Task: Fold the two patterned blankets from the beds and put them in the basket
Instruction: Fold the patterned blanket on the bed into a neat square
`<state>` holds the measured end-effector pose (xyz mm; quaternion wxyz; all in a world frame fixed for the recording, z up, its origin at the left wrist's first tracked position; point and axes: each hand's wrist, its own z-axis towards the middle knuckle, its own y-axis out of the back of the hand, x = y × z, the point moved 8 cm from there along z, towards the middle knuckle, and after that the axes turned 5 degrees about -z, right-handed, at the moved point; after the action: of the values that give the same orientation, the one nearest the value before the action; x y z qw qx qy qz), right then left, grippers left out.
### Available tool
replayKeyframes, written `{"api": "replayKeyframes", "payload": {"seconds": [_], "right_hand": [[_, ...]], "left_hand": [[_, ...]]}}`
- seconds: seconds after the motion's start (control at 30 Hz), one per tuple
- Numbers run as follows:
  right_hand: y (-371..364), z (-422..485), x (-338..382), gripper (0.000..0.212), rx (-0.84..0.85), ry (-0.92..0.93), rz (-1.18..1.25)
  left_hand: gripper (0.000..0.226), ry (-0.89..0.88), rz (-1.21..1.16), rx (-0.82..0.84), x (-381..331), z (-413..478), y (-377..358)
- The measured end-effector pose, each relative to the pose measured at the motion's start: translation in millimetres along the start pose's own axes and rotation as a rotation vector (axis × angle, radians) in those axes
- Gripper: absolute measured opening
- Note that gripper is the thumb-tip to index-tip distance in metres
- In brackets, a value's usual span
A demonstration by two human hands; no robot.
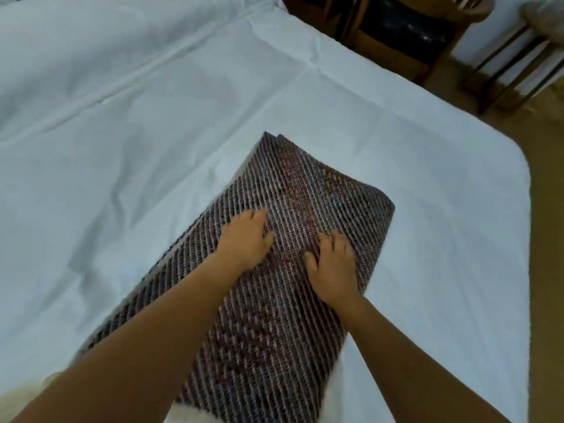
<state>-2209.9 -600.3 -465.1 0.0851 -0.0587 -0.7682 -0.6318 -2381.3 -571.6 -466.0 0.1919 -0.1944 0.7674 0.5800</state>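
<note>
A dark patterned blanket with pale diagonal stripes lies folded into a long strip on the white bed. It runs from the frame's bottom centre up toward the middle. My left hand presses flat on its upper part, fingers spread. My right hand rests just to the right, near the blanket's rounded right fold, fingers slightly bent on the cloth. Only this one blanket is in view; no basket shows.
The bed's corner ends at the right, with brown floor beyond. A dark wooden piece of furniture and a wooden-legged stool stand past the bed's far edge. Something pale and fluffy lies at the bottom edge.
</note>
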Motion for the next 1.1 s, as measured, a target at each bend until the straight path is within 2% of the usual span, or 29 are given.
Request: {"api": "replayKeyframes", "payload": {"seconds": [0.1,0.17,0.27,0.37,0.43,0.53,0.57,0.63,0.73,0.83,0.9,0.97,1.03,1.1], "right_hand": [[10,62,-8,0.056,-0.027,-0.083,0.016],[15,98,-16,0.057,-0.054,-0.120,-0.014],[20,136,-40,0.058,-0.109,-0.185,-0.070],[20,158,-64,0.060,-0.108,-0.216,-0.110],[19,166,-75,0.057,-0.120,-0.212,-0.169],[28,171,-81,0.043,-0.248,-0.149,-0.201],[33,171,-83,0.039,-0.294,-0.132,-0.191],[38,173,-93,0.036,-0.323,-0.146,-0.177],[28,179,-106,0.041,-0.184,-0.185,-0.194],[17,187,-113,0.050,0.004,-0.145,-0.154],[16,190,-123,0.063,0.150,-0.140,-0.130],[20,189,-142,0.078,0.290,-0.175,-0.148],[28,182,-169,0.087,0.353,-0.289,-0.130],[36,174,-190,0.088,0.314,-0.413,-0.162]], "left_hand": [[0.058,-0.038,0.018,-0.123,5,73,32],[0.061,0.026,-0.054,-0.215,18,118,52],[0.071,0.156,-0.202,-0.147,38,180,56],[0.059,0.178,-0.213,-0.089,32,218,48],[0.045,0.128,-0.173,-0.195,15,227,50],[0.030,-0.135,-0.146,-0.372,-22,230,54],[0.029,-0.191,-0.159,-0.366,-28,232,51],[0.033,-0.187,-0.126,-0.290,-25,245,39],[0.045,-0.079,0.012,-0.137,-3,263,19],[0.037,-0.101,-0.181,-0.070,-6,267,10],[0.032,-0.119,-0.318,-0.142,-7,265,20],[0.032,-0.130,-0.347,-0.278,0,264,37],[0.034,-0.129,-0.221,-0.319,4,264,40],[0.039,-0.128,-0.055,-0.287,-5,262,25]]}}
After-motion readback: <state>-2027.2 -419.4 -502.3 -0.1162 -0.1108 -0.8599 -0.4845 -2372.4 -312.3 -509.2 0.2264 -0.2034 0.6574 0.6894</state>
